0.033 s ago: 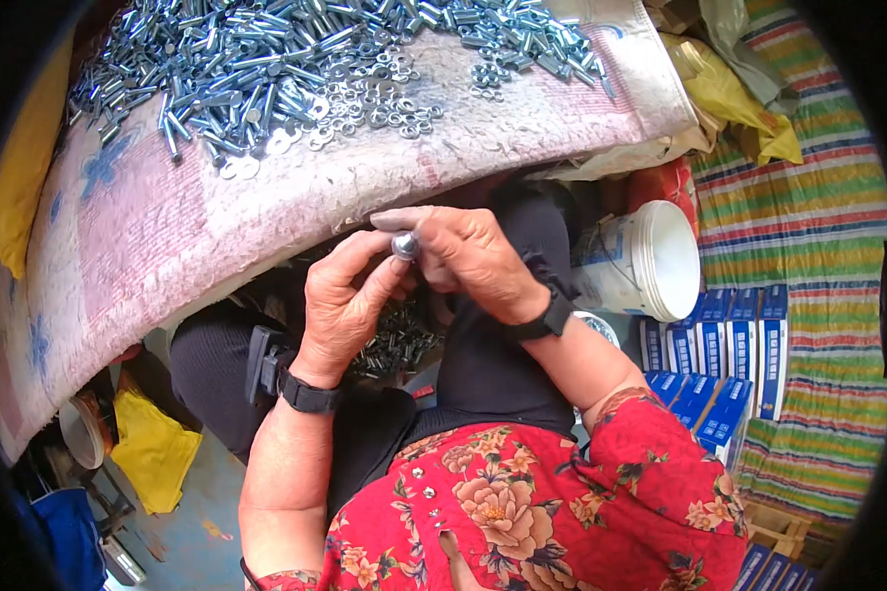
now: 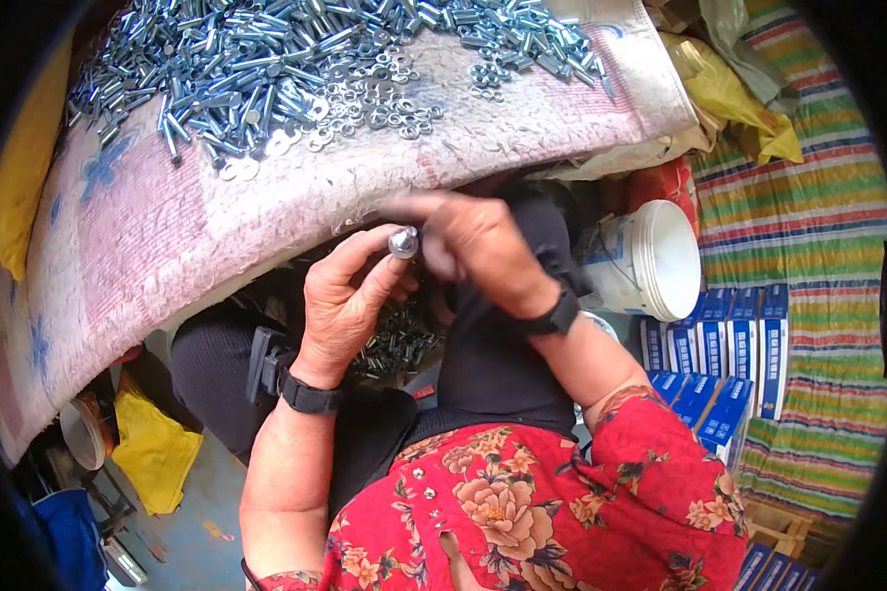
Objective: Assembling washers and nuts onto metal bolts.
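Note:
Above my lap, my left hand (image 2: 340,300) pinches a small shiny metal bolt (image 2: 403,242) between thumb and fingers. The bolt's end points up toward me, with a round washer-like ring around it. Just to its right is my right hand (image 2: 488,251), smeared by motion; its index finger stretches left, past the far side of the bolt. Whether that hand holds anything is hidden by the blur. On the cloth-covered table in front lie a large heap of metal bolts and sleeves (image 2: 256,59) and, at its near edge, loose washers and nuts (image 2: 370,103).
The table's worn pink-white cloth (image 2: 197,217) ends just beyond my hands. Below them, between my legs, sits a mass of small metal parts (image 2: 399,340). To the right are a white bucket (image 2: 668,261) on its side, blue-and-white boxes (image 2: 715,404) and a striped sheet (image 2: 818,295).
My right hand has pulled slightly right, away from the bolt, and become blurred. The bolt's tip shows more fully now. My left hand stays where it was.

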`<state>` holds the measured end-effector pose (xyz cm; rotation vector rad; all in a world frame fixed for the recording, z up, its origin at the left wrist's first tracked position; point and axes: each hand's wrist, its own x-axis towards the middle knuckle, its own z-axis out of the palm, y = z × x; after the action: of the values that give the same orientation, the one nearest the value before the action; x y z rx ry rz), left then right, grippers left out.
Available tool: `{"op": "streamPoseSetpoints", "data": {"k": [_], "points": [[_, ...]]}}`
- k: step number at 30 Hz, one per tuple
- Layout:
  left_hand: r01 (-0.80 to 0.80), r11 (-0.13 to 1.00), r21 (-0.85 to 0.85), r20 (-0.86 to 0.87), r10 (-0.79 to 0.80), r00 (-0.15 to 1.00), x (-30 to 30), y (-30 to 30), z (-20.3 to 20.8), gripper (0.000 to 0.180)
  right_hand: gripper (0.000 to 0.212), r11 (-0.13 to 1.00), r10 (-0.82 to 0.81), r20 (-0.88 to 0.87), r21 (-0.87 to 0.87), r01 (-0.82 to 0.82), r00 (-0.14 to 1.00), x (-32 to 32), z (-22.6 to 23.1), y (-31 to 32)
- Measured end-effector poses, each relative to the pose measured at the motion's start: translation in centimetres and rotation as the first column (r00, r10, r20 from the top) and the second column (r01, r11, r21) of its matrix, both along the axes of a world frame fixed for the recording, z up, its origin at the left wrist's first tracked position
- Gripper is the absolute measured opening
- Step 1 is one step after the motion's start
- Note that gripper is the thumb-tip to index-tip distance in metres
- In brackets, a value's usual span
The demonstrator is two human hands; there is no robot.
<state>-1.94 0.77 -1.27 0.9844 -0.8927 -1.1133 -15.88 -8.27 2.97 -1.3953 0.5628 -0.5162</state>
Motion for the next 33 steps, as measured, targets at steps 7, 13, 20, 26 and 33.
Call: {"op": "streamPoseSetpoints", "data": {"k": [7,13,20,26,33], "points": [[0.039,0.999,0.028,-0.096,-0.036,0.995,0.5,-0.4,-0.3,0.025,0.019,0.155,-0.646,-0.048,-0.985,0.070,0.762,-3.8,-1.4,-16.3],[0.046,0.999,0.028,-0.098,-0.043,0.994,0.7,-0.3,-0.7,0.025,0.017,0.068,-0.689,-0.146,-0.988,-0.137,0.710,-3.0,-2.6,-19.2],[0.047,0.997,0.061,-0.073,-0.043,0.996,0.9,-0.3,-0.5,0.024,0.019,0.504,-0.403,-0.296,-0.862,-0.061,0.866,-2.7,0.5,-15.0],[0.068,0.995,0.076,-0.115,-0.059,0.992,0.9,-0.1,-0.2,0.023,0.020,0.790,0.021,-0.153,-0.604,-0.110,0.988,0.0,1.1,-3.3],[0.093,0.992,0.082,-0.054,-0.089,0.995,1.3,0.4,0.0,0.023,0.016,0.736,0.044,-0.127,-0.666,-0.118,0.991,1.1,1.3,-2.4]]}}
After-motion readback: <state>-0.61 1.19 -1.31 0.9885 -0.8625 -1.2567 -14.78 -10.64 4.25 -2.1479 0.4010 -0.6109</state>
